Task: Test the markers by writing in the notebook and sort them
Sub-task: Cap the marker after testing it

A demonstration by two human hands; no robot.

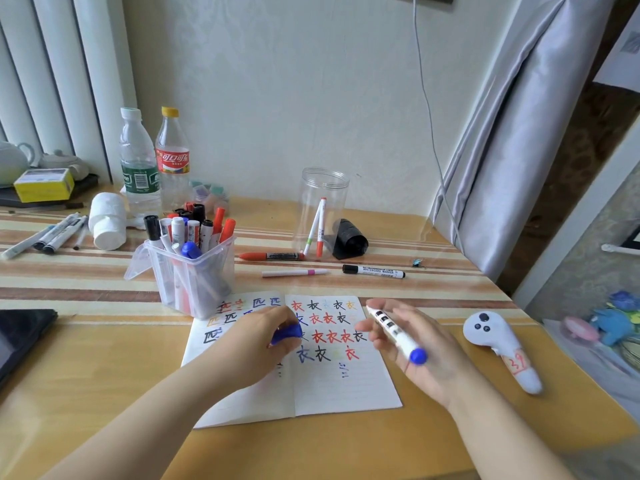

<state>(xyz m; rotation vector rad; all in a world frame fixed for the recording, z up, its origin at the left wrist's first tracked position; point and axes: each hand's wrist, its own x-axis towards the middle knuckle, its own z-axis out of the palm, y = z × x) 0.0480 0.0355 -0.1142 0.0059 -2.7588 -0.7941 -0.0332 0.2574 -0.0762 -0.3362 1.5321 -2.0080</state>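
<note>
The open notebook [332, 386] lies on the near part of the worktop [104, 368], its pages covered with coloured test characters. Over its left page the left hand [256, 341] curls its fingers round a blue cap [287, 334]. Over the right page the right hand [419, 344] grips a white marker [394, 332] with a blue end. Just beyond the notebook's far left corner stands a clear tub [197, 271] full of markers. Farther right, a clear jar [320, 209] holds two pens.

Two plastic bottles [138, 168] stand beside a white roll [106, 225]; a white controller [498, 344] lies right.
</note>
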